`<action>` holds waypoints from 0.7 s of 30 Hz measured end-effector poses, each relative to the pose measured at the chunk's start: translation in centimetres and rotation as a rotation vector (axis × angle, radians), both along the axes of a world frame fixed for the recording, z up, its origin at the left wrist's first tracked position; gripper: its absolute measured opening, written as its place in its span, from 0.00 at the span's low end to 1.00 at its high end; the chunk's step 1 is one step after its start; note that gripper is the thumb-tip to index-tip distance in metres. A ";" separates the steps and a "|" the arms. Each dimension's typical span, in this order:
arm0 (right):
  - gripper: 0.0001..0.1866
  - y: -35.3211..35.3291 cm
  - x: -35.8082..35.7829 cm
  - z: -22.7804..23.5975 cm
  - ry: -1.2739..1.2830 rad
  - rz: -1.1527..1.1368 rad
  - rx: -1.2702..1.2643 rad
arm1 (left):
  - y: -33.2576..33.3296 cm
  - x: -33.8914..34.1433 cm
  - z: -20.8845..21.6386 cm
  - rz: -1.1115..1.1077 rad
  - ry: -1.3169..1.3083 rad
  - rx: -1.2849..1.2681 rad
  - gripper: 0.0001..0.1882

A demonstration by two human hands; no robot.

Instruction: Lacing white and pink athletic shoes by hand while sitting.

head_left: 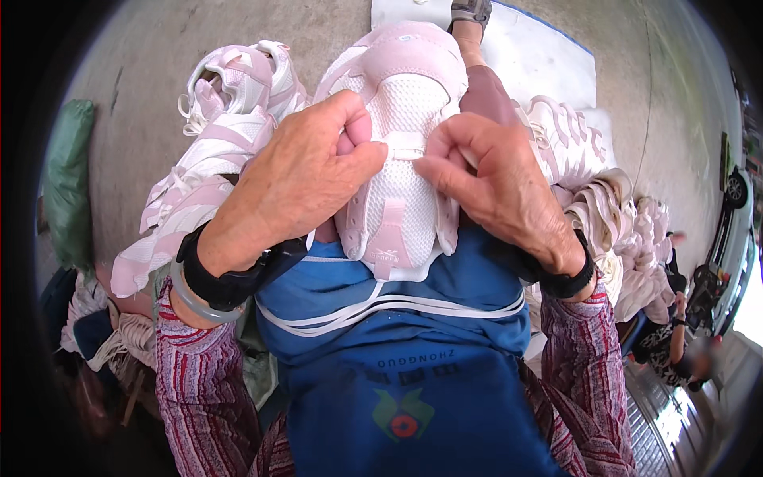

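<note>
A pink and white shoe upper [421, 95] rests on my lap, its toe pointing away from me and its mesh tongue [405, 215] toward me. Across its throat runs a short stretch of white shoelace [405, 150]. My left hand [294, 171] is closed, thumb and forefinger pinching at the lace's left end. From the other side my right hand [505, 187] pinches at its right end, the fingers curled over the edge of the upper. The fingertips partly hide the lace and the eyelets. Several loose white laces [397, 302] lie over the blue apron [334, 366].
More pink and white uppers are piled at my left [230, 135] and at my right [564, 139], with a further stack of uppers [628, 238] beyond. A green sack [70, 183] stands far left. A white sheet [540, 56] covers floor ahead; another person [675, 350] is at far right.
</note>
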State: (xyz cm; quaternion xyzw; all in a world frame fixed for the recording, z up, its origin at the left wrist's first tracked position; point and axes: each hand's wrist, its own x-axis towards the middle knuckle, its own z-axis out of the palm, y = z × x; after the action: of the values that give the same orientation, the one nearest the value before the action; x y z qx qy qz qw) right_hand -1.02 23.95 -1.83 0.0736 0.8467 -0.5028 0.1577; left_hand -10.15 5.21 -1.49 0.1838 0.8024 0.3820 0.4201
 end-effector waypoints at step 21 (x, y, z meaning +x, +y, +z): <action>0.05 0.8 0.8 -0.5 0.370 0.100 0.223 | -0.3 0.3 -0.2 0.004 -0.004 0.034 0.13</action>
State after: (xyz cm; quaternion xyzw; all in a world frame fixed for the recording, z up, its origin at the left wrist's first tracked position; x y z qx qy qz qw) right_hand -0.17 24.80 -2.33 -0.0448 0.9141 -0.4027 0.0153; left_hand -9.84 4.96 -1.66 0.1885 0.7953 0.3967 0.4178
